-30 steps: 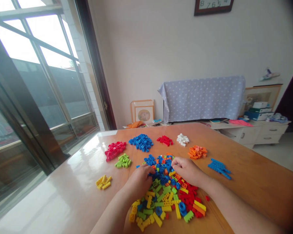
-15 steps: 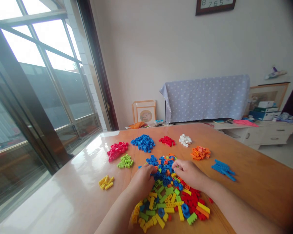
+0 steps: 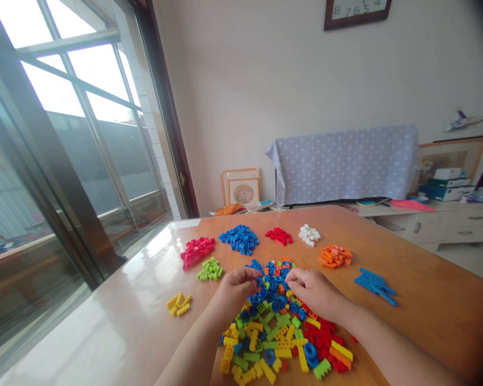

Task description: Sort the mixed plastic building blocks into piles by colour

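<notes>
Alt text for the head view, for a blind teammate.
A person's left hand and right hand are at a mixed heap of colourful toy pieces on a brown table; smaller single-colour piles arc around its far side.

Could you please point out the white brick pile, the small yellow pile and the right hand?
White brick pile [image 3: 309, 235], head view: its middle.
Small yellow pile [image 3: 180, 301], head view: its middle.
Right hand [image 3: 314, 288], head view: back of hand.

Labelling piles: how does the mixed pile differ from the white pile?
The mixed pile has many colours; the white pile has one. The mixed pile sprawls wide; the white pile is small and compact. The left hand and right hand are at the mixed pile; the white pile lies beyond both. Both are loose pieces on the table.
</notes>
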A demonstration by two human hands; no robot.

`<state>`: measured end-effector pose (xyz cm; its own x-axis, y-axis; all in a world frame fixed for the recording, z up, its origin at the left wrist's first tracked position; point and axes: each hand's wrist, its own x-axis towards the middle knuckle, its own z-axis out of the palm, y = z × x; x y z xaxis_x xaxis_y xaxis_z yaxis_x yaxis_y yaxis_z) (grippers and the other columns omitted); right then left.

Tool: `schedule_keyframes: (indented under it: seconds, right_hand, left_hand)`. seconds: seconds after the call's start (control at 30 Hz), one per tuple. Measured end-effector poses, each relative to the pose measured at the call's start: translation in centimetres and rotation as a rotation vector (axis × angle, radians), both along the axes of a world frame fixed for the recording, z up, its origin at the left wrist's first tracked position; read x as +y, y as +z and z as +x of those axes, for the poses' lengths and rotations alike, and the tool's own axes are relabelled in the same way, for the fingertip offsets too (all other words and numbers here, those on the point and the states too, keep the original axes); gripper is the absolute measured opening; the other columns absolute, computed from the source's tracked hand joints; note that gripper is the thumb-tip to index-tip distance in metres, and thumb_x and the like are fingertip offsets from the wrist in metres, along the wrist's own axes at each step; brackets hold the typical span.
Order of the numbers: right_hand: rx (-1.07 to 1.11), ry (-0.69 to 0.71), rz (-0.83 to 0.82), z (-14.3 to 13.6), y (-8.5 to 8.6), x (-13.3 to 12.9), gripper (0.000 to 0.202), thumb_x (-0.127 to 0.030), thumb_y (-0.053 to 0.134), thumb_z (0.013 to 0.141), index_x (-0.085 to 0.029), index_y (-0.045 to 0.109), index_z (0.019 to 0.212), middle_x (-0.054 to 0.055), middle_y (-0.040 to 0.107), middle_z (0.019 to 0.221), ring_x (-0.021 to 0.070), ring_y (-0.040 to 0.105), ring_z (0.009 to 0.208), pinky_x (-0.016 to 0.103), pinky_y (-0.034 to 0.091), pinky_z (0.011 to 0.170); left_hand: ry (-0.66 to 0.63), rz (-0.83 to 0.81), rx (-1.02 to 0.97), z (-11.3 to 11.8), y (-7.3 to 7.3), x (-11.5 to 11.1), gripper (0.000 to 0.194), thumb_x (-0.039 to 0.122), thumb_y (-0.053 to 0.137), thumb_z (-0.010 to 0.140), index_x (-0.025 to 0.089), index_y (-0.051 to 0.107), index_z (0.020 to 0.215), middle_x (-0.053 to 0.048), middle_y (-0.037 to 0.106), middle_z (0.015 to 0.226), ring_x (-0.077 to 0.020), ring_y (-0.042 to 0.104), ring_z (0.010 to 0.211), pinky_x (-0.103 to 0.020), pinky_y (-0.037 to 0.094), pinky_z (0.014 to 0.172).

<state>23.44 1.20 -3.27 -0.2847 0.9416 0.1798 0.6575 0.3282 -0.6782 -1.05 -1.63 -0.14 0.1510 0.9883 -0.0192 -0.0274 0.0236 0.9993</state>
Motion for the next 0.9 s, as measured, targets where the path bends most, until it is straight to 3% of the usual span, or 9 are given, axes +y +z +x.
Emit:
schedule_keyframes:
  seconds: [0.17,0.37,0.67,0.9]
  right_hand:
    - [0.067,0.009,0.011,-0.9,0.2,-0.5,0.017,-0.033,0.055,0.086,-0.023,0.067,0.092,-0.005,0.055,0.06,0.0116,0.049,0.055,0.022,0.038,0.056]
    - [0.185,0.136,0.15,-3.1,1.4,-2.4,0.026,-0.027,0.06,0.085,-0.024,0.068,0.11,0.001,0.064,0.088,0.0135,0.059,0.07,0.024,0.048,0.064]
    - [0.196,0.137,0.221,-5.0,1.4,-2.7,0.023,-0.024,0.06,0.085,-0.024,0.068,0.106,0.001,0.064,0.086,0.0146,0.061,0.073,0.024,0.05,0.067]
    - [0.069,0.143,0.235,-6.4,2.2,-1.9,0.013,-0.025,0.057,0.086,-0.023,0.069,0.092,0.0,0.065,0.078,0.0136,0.059,0.067,0.023,0.045,0.062]
  left_hand:
    - [-0.001,-0.02,-0.029,0.2,0.1,-0.2,0.028,0.022,0.072,0.069,0.014,0.068,0.096,-0.002,0.068,0.084,-0.0133,0.065,0.074,-0.025,0.047,0.073]
    - [-0.071,-0.03,-0.077,0.7,0.0,-0.2,0.034,0.023,0.076,0.067,0.014,0.065,0.098,-0.001,0.067,0.08,-0.0117,0.061,0.069,-0.023,0.044,0.066]
    - [-0.092,-0.009,-0.112,0.6,-0.7,0.1,0.041,0.027,0.077,0.068,0.014,0.062,0.104,0.001,0.063,0.071,-0.0109,0.059,0.064,-0.022,0.041,0.062]
    - [-0.048,0.006,-0.108,0.1,-1.2,0.8,0.04,0.029,0.077,0.067,0.013,0.061,0.101,0.001,0.062,0.067,-0.0119,0.059,0.061,-0.022,0.04,0.059]
